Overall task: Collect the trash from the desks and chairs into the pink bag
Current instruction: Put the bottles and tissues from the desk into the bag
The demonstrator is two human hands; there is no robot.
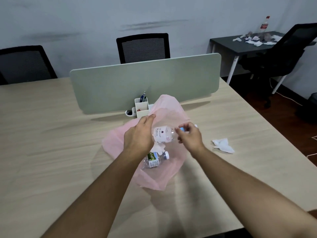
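Left hand (139, 134): thumb and fingertips (152, 116) are pinched together on the upper rim of the thin pink plastic bag (171, 109), holding that rim raised off the desk. The purpose is judged to be keeping the mouth open toward the other hand.

Right hand (190, 134): the fingers (186, 125) are curled round the blue-capped neck of the clear plastic bottle with a white label (162, 134). This bottle lies roughly level between the two hands. Its base points at the left hand and sits at the bag's mouth, directly below the raised rim. Holding it by the neck suggests it is being fed in base first. Whether the base is already past the rim cannot be told.

Just below both hands, a crushed clear bottle with a green label (154, 159) lies inside the bag.

Outstanding: a crumpled white tissue (223, 145) lies on the pale wood desk (51, 152), right of the right hand and apart from the bag.

Further out, a white pen holder (141, 107) stands just behind the bag, against the grey-green divider panel (145, 83). Well apart, a dark desk (240, 45) carries white paper scraps (253, 41) and an upright red-labelled bottle (265, 24). The task is judged to be at an early stage.
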